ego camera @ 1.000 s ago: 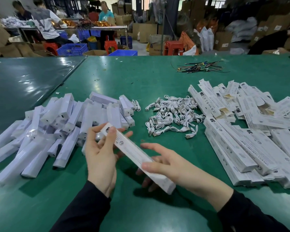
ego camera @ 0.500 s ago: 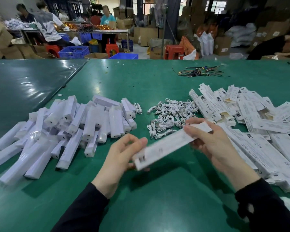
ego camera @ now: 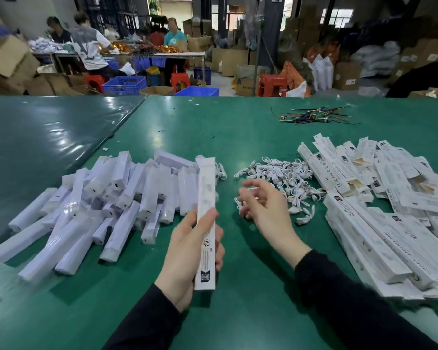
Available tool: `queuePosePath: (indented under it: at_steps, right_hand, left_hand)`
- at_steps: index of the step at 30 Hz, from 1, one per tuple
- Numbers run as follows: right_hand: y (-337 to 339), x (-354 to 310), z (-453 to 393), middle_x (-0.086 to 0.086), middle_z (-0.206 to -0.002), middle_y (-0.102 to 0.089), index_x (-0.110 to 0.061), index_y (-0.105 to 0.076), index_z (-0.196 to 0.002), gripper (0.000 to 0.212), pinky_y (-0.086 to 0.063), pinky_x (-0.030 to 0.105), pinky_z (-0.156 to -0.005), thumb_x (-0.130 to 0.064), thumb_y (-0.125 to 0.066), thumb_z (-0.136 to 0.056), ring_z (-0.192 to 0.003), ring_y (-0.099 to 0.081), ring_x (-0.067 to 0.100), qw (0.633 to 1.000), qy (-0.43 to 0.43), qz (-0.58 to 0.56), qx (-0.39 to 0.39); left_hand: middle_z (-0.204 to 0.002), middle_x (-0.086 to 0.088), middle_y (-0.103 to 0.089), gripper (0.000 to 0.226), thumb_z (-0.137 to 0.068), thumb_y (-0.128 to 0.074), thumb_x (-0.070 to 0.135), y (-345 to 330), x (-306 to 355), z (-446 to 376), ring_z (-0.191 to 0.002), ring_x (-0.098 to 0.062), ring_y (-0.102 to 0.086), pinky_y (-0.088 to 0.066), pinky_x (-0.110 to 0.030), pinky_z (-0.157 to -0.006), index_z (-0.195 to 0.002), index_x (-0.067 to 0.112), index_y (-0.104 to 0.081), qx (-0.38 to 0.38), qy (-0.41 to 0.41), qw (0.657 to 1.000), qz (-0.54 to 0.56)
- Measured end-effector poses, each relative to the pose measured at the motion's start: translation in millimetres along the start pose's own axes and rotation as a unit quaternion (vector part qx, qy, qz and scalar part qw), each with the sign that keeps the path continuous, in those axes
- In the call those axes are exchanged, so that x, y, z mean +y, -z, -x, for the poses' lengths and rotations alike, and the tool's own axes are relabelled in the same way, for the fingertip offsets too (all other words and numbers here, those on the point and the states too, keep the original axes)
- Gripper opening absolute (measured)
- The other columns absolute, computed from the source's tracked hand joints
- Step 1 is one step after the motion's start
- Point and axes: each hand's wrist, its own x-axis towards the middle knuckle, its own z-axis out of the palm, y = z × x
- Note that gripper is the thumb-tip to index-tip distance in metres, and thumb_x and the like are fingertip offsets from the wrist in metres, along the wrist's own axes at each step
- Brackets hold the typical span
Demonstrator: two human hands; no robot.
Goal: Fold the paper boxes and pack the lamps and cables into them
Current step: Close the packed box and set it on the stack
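My left hand [ego camera: 187,251] grips a long white paper box [ego camera: 206,198] by its lower half and holds it upright above the green table [ego camera: 238,137]. My right hand [ego camera: 262,203] hovers beside it over the near edge of the white cable pile [ego camera: 283,178], fingers loosely curled and holding nothing. A heap of wrapped white lamps [ego camera: 99,198] lies to the left. Flat and folded paper boxes [ego camera: 379,203] are piled at the right.
A bundle of dark wires [ego camera: 314,116] lies at the far right of the table. A darker green table [ego camera: 36,137] adjoins on the left. Beyond the far edge are people at a bench, blue crates, red stools and cardboard cartons.
The box has swung from lying across both hands to standing upright in my left hand alone. My right hand has let go of it and moved toward the cables.
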Motion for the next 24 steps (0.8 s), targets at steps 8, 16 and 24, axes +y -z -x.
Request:
queuePosePath:
  at_steps: [8,16,24]
  right_hand:
    - [-94.9,-24.6,-23.7,0.016,-0.118,-0.055,-0.008,-0.043,-0.128,0.048,-0.044,0.039,-0.082,-0.026,-0.064,-0.089,-0.102,-0.056,0.035,0.933,0.108,0.311,-0.146]
    - [-70.8,-32.3,-24.8,0.012,-0.104,-0.061,-0.007,-0.051,-0.126,0.04,-0.048,0.022,-0.057,-0.019,-0.063,-0.09,-0.066,-0.065,0.016,0.972,-0.056,0.153,-0.171]
    - [-0.5,-30.5,25.4,0.007,-0.1,-0.075,-0.016,-0.058,-0.117,0.027,-0.057,0.031,-0.072,-0.007,-0.063,-0.092,-0.089,-0.072,0.021,0.953,-0.165,-0.195,-0.164]
  left_hand:
    - [-0.056,-0.002,-0.046,0.013,-0.096,-0.056,0.027,1.8,2.1,-2.1,-0.039,-0.015,-0.038,-0.034,-0.022,-0.035,-0.099,0.014,-0.056,0.145,-0.152,0.977,0.025]
    - [-0.056,-0.002,-0.047,0.034,-0.081,-0.062,0.04,1.7,2.3,-2.0,-0.039,-0.014,-0.039,-0.035,-0.023,-0.035,-0.1,0.012,-0.057,0.135,-0.146,0.979,0.034]
    - [-0.06,-0.004,-0.05,0.038,-0.072,-0.069,0.041,-0.4,-0.3,1.1,-0.039,-0.014,-0.041,-0.037,-0.024,-0.036,-0.092,0.012,-0.055,0.111,-0.113,0.987,-0.006]
